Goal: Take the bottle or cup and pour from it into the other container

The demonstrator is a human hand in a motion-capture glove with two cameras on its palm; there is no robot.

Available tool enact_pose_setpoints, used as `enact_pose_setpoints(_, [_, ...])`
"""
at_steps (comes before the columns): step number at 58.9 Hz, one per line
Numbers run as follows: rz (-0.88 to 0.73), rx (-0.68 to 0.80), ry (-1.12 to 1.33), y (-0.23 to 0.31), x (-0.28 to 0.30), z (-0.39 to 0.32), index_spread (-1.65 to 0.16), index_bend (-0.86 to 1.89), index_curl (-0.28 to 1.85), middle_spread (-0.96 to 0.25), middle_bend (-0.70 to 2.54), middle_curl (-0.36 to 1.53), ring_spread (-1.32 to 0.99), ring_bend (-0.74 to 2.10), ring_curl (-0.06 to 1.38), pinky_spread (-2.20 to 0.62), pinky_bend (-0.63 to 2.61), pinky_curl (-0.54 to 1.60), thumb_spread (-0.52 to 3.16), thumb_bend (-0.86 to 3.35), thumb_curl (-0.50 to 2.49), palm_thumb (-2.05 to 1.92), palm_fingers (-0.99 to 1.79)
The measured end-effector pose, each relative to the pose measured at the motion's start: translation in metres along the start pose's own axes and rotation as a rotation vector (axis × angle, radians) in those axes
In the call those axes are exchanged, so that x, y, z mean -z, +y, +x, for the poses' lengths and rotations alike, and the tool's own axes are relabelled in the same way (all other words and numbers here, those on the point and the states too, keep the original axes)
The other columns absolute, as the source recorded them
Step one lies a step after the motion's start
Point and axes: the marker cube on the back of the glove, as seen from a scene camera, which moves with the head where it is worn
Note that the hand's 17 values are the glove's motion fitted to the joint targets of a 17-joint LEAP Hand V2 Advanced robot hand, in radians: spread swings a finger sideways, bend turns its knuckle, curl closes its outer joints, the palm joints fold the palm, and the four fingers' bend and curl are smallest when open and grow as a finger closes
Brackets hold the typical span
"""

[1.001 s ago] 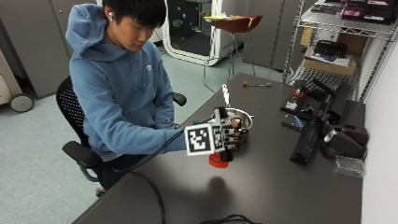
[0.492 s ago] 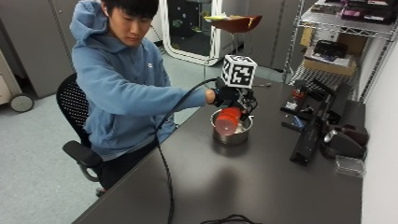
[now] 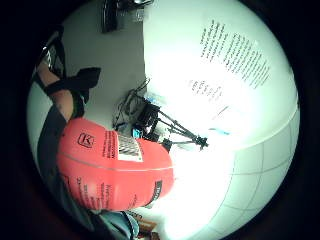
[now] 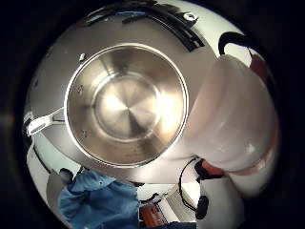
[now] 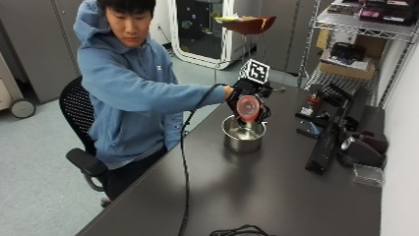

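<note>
My gloved right hand grips a red bottle and holds it tipped mouth-down over a steel pot on the dark table. The thumb side palm view looks straight down into the pot, whose shiny inside shows nothing in it; the bottle's pale neck fills the space beside the pot's rim. In the little finger side palm view the red bottle body with its label lies close against the palm. No stream shows between bottle and pot.
Black devices and a stand crowd the table's right side, with a clear box near the wall. A black cable runs from the hand down the table's left edge. A wire shelf stands behind.
The hand lifted the red bottle from the table beside the pot, carried it over the pot and tipped it so its mouth points down into the pot.
</note>
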Motion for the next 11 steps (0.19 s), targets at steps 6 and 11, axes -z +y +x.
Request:
enact_pose_setpoints(6, [-0.007,-0.003,0.024,0.0009,-0.0018,0.0002,-0.1,0.15,0.43,-0.05,0.28,0.52,-0.15,0.47,0.46,-0.18,0.54,0.36,0.21,-0.04,0.71,1.0,1.19])
enact_pose_setpoints(11, [-0.003,-0.002,0.016,0.0038,-0.0052,0.005,-0.1,0.15,0.43,-0.05,0.28,0.52,-0.15,0.47,0.46,-0.18,0.54,0.36,0.22,-0.04,0.71,1.0,1.19])
